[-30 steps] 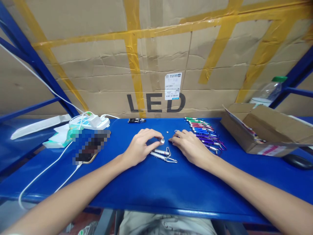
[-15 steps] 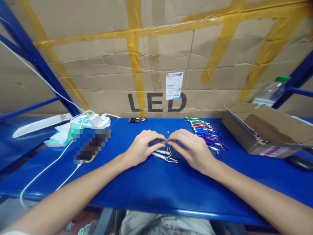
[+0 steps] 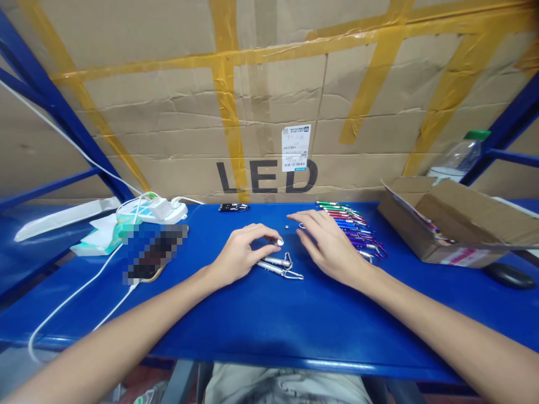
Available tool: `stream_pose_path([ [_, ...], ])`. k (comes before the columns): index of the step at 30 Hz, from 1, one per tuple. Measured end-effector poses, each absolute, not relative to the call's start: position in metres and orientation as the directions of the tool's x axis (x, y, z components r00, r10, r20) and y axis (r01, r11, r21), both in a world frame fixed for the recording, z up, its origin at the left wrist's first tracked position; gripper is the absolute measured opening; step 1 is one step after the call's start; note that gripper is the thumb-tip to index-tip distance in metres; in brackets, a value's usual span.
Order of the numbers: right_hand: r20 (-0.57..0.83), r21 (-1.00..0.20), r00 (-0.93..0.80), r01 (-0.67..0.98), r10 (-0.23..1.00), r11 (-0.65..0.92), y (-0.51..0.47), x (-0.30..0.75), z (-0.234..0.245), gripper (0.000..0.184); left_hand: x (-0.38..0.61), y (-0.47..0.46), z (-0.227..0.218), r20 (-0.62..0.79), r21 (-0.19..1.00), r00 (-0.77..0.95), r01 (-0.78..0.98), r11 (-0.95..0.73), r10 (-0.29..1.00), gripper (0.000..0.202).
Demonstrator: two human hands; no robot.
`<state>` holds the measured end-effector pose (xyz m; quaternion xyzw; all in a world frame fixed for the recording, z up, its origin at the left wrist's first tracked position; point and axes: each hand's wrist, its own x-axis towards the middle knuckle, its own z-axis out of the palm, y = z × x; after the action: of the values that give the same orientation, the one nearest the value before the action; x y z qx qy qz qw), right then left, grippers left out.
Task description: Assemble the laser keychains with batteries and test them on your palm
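Note:
My left hand point(image 3: 242, 252) is closed in a pinch, thumb and forefinger holding a small silver piece with a round, pale end point(image 3: 280, 242). Most of that piece is hidden by the fingers. To its right my right hand point(image 3: 326, 244) hovers with fingers apart and nothing held. A tiny silver button-like part point(image 3: 287, 226) lies on the blue table between the hands, and a small silver loop point(image 3: 301, 225) shows by the right fingertips. Just below the left hand lie two silver penlight keychains point(image 3: 273, 268) with carabiner clips.
A row of coloured penlights point(image 3: 351, 227) lies behind my right hand; several black ones point(image 3: 233, 207) lie at the back. An open cardboard box point(image 3: 421, 235) and a black mouse point(image 3: 509, 276) stand right. Left are a phone point(image 3: 162, 255), power strip point(image 3: 179, 213) and white cables point(image 3: 76, 303).
My right hand has let go of the small silver piece and moved off to the right, its fingers opening. The left hand keeps hold, and the piece's round end now faces me.

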<state>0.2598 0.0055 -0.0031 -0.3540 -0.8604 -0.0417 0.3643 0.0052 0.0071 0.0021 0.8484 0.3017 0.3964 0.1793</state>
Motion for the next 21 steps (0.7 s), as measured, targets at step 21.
stream_pose_path([
  [21,0.331,-0.239,-0.692,0.596,0.642,0.766,0.012,0.266,-0.002,0.013,0.003,0.010,-0.002,0.571,0.496,0.493,0.430,-0.755,0.656,0.018],
])
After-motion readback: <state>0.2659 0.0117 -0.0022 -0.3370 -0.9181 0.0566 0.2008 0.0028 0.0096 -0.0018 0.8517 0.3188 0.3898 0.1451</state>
